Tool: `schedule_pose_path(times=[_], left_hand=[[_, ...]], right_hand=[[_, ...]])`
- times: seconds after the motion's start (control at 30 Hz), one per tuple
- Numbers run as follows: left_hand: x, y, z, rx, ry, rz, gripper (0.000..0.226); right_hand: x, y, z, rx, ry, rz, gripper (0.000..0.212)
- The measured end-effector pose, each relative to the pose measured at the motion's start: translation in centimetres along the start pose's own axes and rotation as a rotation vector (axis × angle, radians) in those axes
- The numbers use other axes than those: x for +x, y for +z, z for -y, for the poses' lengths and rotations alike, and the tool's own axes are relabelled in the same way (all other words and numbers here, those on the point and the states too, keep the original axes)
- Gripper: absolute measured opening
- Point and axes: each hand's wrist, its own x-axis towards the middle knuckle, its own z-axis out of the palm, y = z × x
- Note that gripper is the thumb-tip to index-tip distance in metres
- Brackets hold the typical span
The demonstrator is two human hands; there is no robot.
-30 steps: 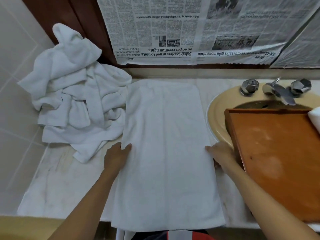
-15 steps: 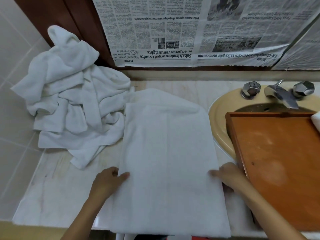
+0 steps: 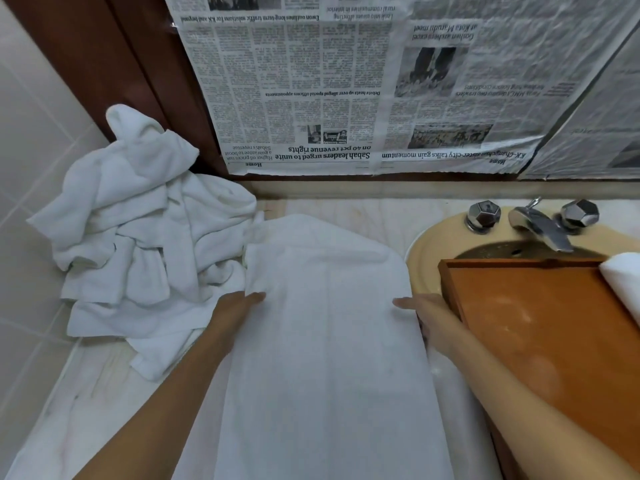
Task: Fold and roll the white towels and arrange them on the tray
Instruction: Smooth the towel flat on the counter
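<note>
On the marble counter (image 3: 86,393) my left hand (image 3: 239,306) and right hand (image 3: 424,315) pinch the towel (image 3: 329,358). Wall newspaper (image 3: 311,98) says "Sabah leaders"

Ahead of you, upside-down newspaper sheets (image 3: 346,81) cover the wall above a pale marble counter (image 3: 346,209). To your right sits a beige oval sink (image 3: 420,258) with a chrome faucet (image 3: 540,228) between two faceted chrome knobs (image 3: 483,212). Dark wood panelling (image 3: 121,57) meets white wall tiles (image 3: 31,150) on your left.
</note>
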Motion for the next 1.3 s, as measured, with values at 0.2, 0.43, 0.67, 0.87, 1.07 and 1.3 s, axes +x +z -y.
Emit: schedule_pose_path(times=[0.2,0.43,0.67,0.87,1.07,1.3], left_hand=[[3.3,1.5,-5.3,-0.260,-0.022,0.112,0.030],[7.1,2.3,-11.0,-0.346,-0.182,0.088,0.023],[10.2,3.2,-13.0,-0.436,0.029,0.038,0.017],[12.0,4.2,-11.3,0.266,0.077,-0.151,0.030],[12.5,7.1,-10.8,0.348,0.210,-0.219,0.066],[17.2,7.8,-14.2,-0.233,0.052,-0.119,0.049]], right_hand=[[3.1,1.4,5.7,0.231,-0.034,0.095,0.038],[6.5,1.8,10.1,0.385,-0.033,0.140,0.023],[7.8,1.0,10.5,0.382,-0.490,-0.109,0.047],[8.6,0.3,9.9,-0.413,-0.471,-0.404,0.027],[9.0,3.6,9.3,-0.806,-0.527,-0.555,0.067],[13.1,3.1,15.4,-0.411,-0.271,-0.585,0.055]])
